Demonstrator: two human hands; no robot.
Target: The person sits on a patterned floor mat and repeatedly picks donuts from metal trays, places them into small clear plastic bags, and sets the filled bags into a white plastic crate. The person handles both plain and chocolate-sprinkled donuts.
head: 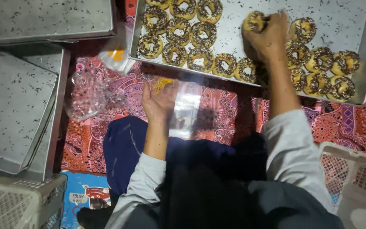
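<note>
While the right hand (268, 37) was over the big metal tray (339, 17), we logged the positions.

R hand: fingers curled narrow round one sprinkle-topped doughnut (253, 21), top of the tray's middle gap. The doughnut looked in contact w/ the tray or barely off it; couldn't tell which. Other doughnuts sat in rows to either side, a left group (178, 36) and a right group (323, 68), packed touching.

L hand (159, 101): palm up, fingers fairly wide, at the upper end of a clear plastic bag (186, 111) w/ a yellow print. The bag lay on the patterned floor cloth (344, 123) just below the tray's near edge. Hand touched the bag; no firm pinch seen.

Also noted: loose heap of clear bags (87, 95) to the left, stacked empty trays (13, 106) beyond it, white mesh baskets at lower right (356, 178) and lower left (18, 203).

Judgement: step in hand = picking one doughnut off the tray, bag held ready near the body. A move to the bag would call for a light grip so the topping isn't crushed, a lift clear of the neighbours and the tray rim, and the bag mouth held properly open by the L fingers, which didn't look done yet.
</note>
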